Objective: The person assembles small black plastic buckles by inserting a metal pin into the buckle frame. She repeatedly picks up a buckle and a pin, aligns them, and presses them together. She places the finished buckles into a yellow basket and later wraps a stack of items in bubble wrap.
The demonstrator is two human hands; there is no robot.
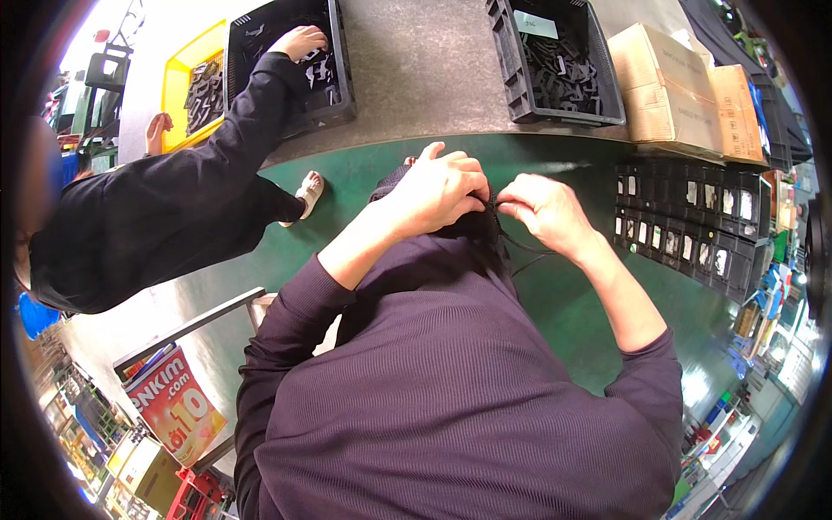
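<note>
Both my hands are raised close together in front of my dark ribbed top. My left hand (442,192) is closed, its thumb and fingers pinched over something dark that they mostly hide. Just to its right, my right hand (550,212) has thumb and fingertips pressed together at the edge of the same dark spot. A thin black cord (518,246) curves down from between the hands and passes below my right hand. What the fingertips grip is too small and dark to make out.
Across the grey table (416,69) stand a black crate (347,108) and a yellow crate (178,65) at left, with another black crate (563,115) of small dark parts at right. Cardboard boxes (667,87) and black bins (693,208) are further right. A co-worker's hand (299,42) reaches into the left black crate.
</note>
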